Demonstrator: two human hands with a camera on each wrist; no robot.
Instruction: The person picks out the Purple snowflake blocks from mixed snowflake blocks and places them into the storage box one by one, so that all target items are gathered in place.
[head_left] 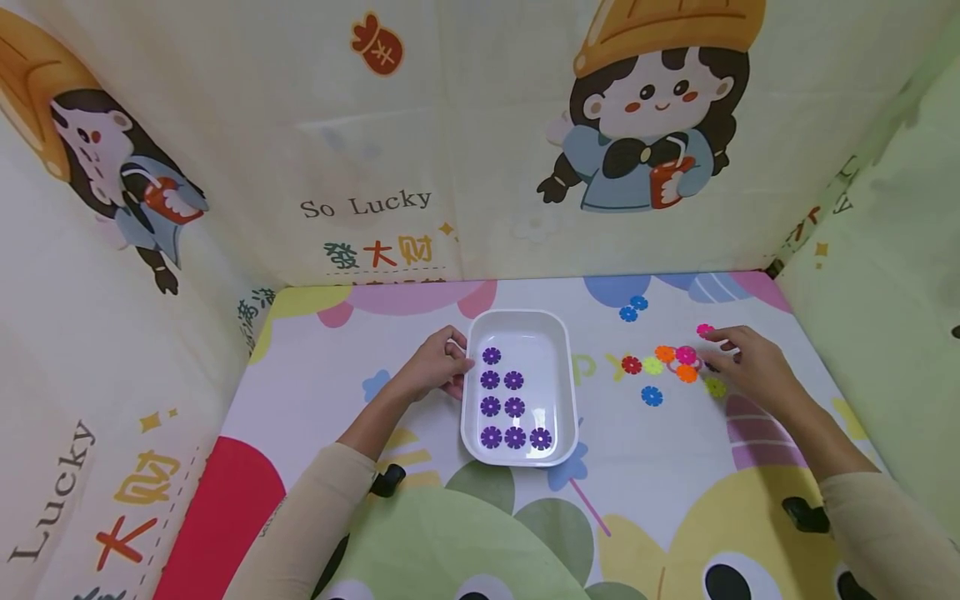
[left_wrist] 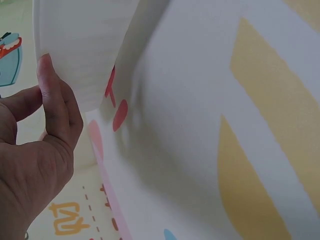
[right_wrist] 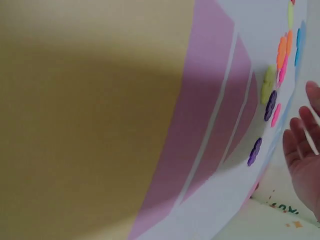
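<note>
A white rectangular tray point(head_left: 551, 350) holds several purple flower-shaped discs point(head_left: 514, 407), laid in rows on its left and near side. My left hand point(head_left: 438, 364) grips the tray's left rim between thumb and fingers; from underneath, the left wrist view shows the fingers point(left_wrist: 55, 107) against the tray's side point(left_wrist: 82, 50). Over at the right, my right hand point(head_left: 753, 367) hovers by a scatter of coloured discs, its fingertips near a pink disc point(head_left: 705, 330). Its fingers look loosely bent and nothing shows between them. Two purple discs point(right_wrist: 270, 105) lie below it in the right wrist view.
Orange point(head_left: 686, 374), red point(head_left: 632, 365), yellow-green point(head_left: 716, 387) and blue discs point(head_left: 652, 396) lie right of the tray, with more blue discs point(head_left: 638, 303) farther back. A printed cloth point(head_left: 420, 292) covers the table; patterned curtains point(head_left: 487, 167) enclose its back and sides.
</note>
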